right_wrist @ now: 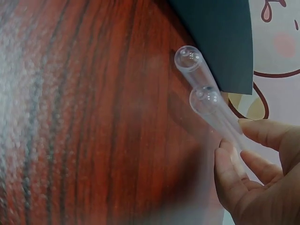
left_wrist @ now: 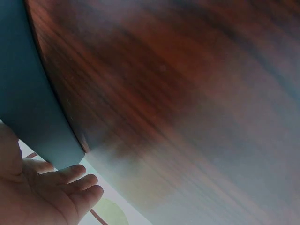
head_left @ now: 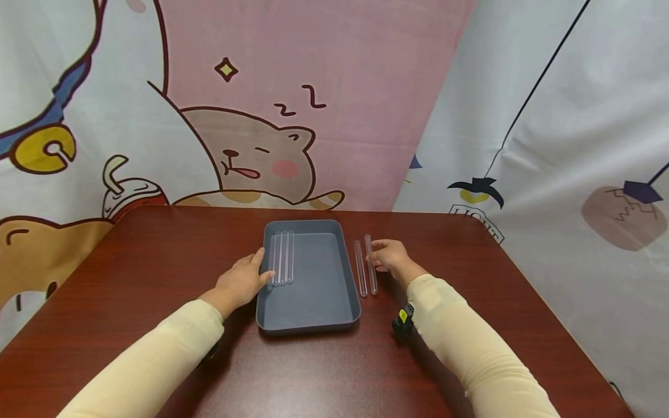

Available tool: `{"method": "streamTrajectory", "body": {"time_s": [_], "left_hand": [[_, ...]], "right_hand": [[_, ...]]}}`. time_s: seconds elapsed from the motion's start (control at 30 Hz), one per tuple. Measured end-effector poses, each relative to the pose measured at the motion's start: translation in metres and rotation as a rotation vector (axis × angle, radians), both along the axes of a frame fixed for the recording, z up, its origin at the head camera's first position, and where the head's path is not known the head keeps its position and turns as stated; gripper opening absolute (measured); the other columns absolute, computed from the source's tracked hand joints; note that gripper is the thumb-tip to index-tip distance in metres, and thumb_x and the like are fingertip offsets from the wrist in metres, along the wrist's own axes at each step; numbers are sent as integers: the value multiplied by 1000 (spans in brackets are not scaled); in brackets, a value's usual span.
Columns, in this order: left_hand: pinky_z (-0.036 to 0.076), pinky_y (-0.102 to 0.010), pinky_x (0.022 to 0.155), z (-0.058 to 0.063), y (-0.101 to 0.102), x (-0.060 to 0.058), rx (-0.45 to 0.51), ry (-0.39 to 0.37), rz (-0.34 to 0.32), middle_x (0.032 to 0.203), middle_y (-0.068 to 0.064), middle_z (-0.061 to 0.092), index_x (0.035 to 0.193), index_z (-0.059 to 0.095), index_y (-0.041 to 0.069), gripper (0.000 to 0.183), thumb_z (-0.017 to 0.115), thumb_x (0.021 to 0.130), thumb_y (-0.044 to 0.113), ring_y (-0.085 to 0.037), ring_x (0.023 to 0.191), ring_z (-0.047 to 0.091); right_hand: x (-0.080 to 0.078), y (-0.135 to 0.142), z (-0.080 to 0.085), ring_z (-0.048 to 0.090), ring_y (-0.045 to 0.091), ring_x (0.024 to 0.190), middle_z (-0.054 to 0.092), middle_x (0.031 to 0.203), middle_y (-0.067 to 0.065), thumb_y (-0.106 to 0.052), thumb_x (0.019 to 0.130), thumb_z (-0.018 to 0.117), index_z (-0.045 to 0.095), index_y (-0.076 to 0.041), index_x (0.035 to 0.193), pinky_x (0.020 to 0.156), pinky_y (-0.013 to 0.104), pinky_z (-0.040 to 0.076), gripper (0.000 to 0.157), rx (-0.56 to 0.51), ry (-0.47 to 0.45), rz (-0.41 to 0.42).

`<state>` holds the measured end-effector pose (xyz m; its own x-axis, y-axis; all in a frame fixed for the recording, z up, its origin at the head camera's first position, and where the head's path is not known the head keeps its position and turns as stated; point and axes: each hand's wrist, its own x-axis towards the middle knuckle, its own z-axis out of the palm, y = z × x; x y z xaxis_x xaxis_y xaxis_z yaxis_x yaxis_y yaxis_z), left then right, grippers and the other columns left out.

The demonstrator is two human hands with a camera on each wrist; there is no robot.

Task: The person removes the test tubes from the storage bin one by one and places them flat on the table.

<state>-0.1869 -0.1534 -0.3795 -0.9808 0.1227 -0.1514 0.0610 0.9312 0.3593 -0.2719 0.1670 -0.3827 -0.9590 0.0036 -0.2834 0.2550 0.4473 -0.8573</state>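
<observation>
Brown tabletop (head_left: pixel 292 371); right hand (head_left: pixel 389 256) pinches clear tube (head_left: pixel 373 278), far half.

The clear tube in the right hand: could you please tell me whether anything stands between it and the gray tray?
Yes: a second clear tube lies on the table between the pinched tube in the right hand and the gray tray. The tray's raised right wall also stands in between.
</observation>
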Motion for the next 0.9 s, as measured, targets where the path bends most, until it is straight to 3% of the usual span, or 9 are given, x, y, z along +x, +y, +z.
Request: {"method": "streamTrajectory", "body": {"time_s": [0.57,0.77,0.9], "left_hand": [[30,-57,109,-1,0,-1,6,5,-1,151,-29,29,153,16,-3,72,47,101,37,-44,140,27],[31,-57,109,1,0,1,11,1,-1,151,-29,29,152,16,-3,72,48,101,37,-44,140,27],[30,-56,109,0,0,1,18,1,-1,151,-28,30,153,16,-2,73,48,101,38,-44,139,28]], "right_hand": [[-1,-1,-4,65,24,91,68,108,21,-1,89,64,50,5,135,81,41,56,48,65,4,13],[0,-3,-3,59,14,70,67,92,14,-2,88,66,53,5,132,61,28,52,46,128,22,19],[2,-4,-1,54,12,63,63,81,8,-2,88,67,54,5,131,57,25,49,46,159,31,24]]}}
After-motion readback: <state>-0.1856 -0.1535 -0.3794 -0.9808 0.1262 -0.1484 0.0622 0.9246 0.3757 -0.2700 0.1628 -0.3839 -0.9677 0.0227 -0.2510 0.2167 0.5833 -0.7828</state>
